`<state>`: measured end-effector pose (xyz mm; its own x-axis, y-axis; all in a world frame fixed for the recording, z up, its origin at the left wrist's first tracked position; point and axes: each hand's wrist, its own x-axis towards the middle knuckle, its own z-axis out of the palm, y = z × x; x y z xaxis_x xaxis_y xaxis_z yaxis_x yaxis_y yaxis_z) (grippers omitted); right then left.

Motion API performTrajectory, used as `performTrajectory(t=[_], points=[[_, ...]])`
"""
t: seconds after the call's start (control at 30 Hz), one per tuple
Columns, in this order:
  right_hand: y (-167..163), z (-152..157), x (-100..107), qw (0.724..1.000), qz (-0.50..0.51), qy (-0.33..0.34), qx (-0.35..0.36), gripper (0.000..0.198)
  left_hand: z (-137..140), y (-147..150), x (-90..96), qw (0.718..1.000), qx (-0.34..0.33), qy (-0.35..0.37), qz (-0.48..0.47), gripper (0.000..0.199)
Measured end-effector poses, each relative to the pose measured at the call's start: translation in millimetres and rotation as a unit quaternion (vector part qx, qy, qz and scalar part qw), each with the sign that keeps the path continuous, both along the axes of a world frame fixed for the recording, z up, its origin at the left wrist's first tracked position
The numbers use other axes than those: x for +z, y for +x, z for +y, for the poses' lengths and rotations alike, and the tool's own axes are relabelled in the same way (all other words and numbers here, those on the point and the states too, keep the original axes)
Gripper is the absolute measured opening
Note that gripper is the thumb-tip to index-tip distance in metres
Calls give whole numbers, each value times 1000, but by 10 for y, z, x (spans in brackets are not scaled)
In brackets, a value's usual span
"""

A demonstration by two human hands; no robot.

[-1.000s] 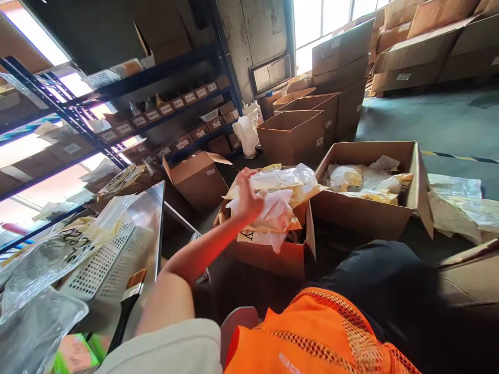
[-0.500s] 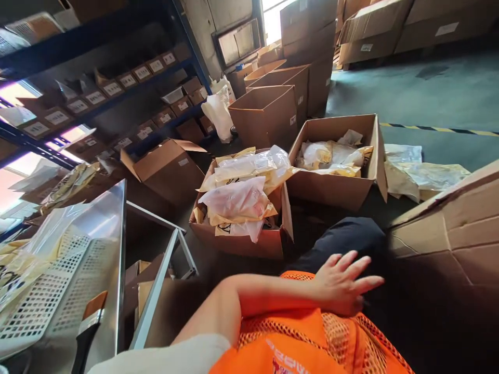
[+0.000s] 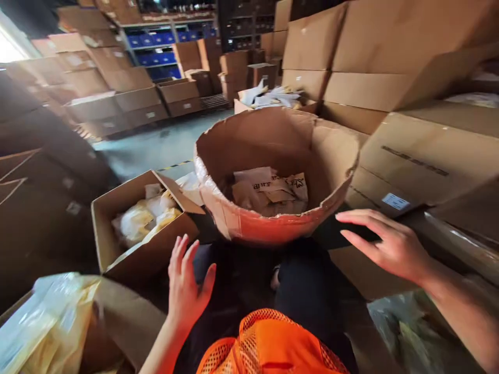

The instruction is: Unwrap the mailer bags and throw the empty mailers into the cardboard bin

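Note:
In front of my knees stands a large, round-bulged cardboard box [image 3: 257, 226] with a ragged upper rim. Several paper packets [image 3: 273, 189] with dark printing lie at its bottom. My left hand [image 3: 189, 283] is raised above my left thigh, fingers apart, holding nothing. Beyond it, to the left, an open carton [image 3: 146, 257] holds plastic-wrapped packets [image 3: 136, 221]. Just off the round box's right side is my right hand [image 3: 384, 241], thumb and fingers apart and nothing between them. Neither hand touches the box.
A box heaped with plastic-wrapped packages [image 3: 50, 322] is close at the lower left. A bag of greenish plastic [image 3: 409, 332] lies at lower right. Large cartons [image 3: 421, 156] are stacked on the right. Behind are more boxes [image 3: 113, 106] and shelves with blue bins [image 3: 156, 39].
My view has swung right, from the metal table and shelving to the round box. My left hand has moved off my lap and is raised; my right hand has come into view.

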<state>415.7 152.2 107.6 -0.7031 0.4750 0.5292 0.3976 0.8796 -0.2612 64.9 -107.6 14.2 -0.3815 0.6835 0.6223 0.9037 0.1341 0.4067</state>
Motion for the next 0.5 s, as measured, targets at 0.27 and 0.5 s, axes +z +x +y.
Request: performTrajectory(t=[0.27,0.5], points=[[-842,1133,347,954,-238,-180,20,41,1498,-893,572,964,-232,-58,115,48],[-2442,2904,-778,787,-464,-397,-88,64,1903,-793,-96,969,-240,-54,-9,16]])
